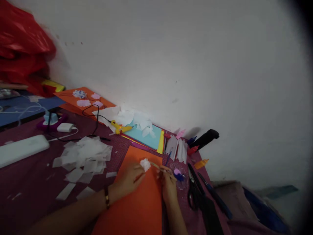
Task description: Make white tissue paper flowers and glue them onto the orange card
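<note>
A small crumpled white paper flower [145,164] lies on a long orange sheet [141,202] in front of me. My left hand [129,179] is beside it on the sheet, fingertips close to its left edge, thumb apart from the forefinger; the hand is slightly blurred. Between the fingers of my right hand [168,184] is a thin paintbrush [156,165], its tip pointing at the flower's right side. A clear palette [182,186] with pink and dark blue paint sits just right of that hand.
Loose white paper pieces [85,156] lie left. A yellow glue gun [119,128] rests by blue sheets [146,138]; its black cable runs left. Scissors [192,192], glue sticks [181,150] and paint tubes [201,164] stand right. A white power bank [24,150] is far left.
</note>
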Demonstrator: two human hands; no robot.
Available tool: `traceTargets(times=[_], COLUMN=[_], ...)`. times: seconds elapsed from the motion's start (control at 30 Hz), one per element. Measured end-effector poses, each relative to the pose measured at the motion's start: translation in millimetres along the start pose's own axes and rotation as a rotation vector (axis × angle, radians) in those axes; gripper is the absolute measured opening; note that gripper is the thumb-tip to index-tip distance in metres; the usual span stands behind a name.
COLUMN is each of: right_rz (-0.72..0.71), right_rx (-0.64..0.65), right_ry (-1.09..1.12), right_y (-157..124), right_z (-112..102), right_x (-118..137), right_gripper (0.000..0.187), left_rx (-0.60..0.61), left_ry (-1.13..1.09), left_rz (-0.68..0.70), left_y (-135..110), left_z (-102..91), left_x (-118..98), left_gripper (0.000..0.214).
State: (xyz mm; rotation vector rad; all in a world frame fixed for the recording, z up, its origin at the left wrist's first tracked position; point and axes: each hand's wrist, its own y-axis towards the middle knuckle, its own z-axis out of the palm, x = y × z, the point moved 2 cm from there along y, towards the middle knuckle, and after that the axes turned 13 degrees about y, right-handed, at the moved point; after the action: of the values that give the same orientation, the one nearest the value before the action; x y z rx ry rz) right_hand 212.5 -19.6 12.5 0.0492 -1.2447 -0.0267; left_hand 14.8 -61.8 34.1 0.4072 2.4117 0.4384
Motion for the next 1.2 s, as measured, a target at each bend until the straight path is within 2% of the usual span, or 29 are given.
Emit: traceTargets(times=[0.1, 0.17, 0.23, 0.37, 0.47, 0.57, 0.63, 0.77, 0.83, 0.97, 1.1, 1.2], right_rz=[0.046, 0.076, 0.099, 0.131, 0.133, 0.129, 0.147, 0.210, 0.244, 0.302, 0.322, 0.330], right_rx=[-0.064, -0.059, -0.050, -0.046, -0.013, 0.019, 0.010, -0.026, -0.051, -0.066, -0.087, -0.076], right_ry=[0.124, 0.134, 0.109, 0.076, 0.072, 0.062, 0.050, 0.046, 0.056, 0.013, -0.048, -0.049], right_y=[-0.7, -3.2, -5.5, -8.6, -11.2, -14.5, -16.9, -20.7, -21.8, -25.7, -33.0, -34.1], right_z=[-7.5, -9.4, -9.5, -7.3, -3.7, -0.2, 0.5, -2.5, -5.9, -14.9, -22.5, -20.5], right_x=[0.4, 2.1, 4.6, 8.9, 10.9, 10.3, 7.9, 1.7, -0.9, -5.4, -8.9, -8.0], right_gripper=[0.021, 0.019, 0.019, 0.019, 0.020, 0.020, 0.019, 0.017, 0.016, 0.013, 0.016, 0.016], left_rx=[-0.185, -0.315, -0.385, -0.362, -0.265, -0.120, 0.031, 0.424, 0.529, 0.627, 0.631, 0.615], left_ry=[-0.347, -0.538, -0.693, -0.818, -0.696, -0.485, -0.362, -0.146, -0.053, -0.051, -0.132, -0.156], left_rz=[-0.413, -0.615, -0.704, -0.756, -0.699, -0.547, -0.477, -0.395, -0.348, -0.306, -0.339, -0.349], left_y=[8.5, 10.3, 10.0, 5.0, 4.5, 15.8, 31.8, 74.0, 90.9, 101.9, 97.5, 95.2], left_z=[-4.1, -4.7, -3.8, -3.2, -5.8, -8.1, -8.1, -2.1, 3.6, 14.6, 15.0, 14.8], left_x=[25.7, 41.5, 52.5, 59.6, 55.8, 48.5, 44.0, 38.4, 39.3, 50.3, 59.8, 61.3], left_gripper=[0.035, 0.037, 0.039, 0.047, 0.043, 0.023, 0.016, 0.016, 0.014, 0.010, 0.008, 0.009])
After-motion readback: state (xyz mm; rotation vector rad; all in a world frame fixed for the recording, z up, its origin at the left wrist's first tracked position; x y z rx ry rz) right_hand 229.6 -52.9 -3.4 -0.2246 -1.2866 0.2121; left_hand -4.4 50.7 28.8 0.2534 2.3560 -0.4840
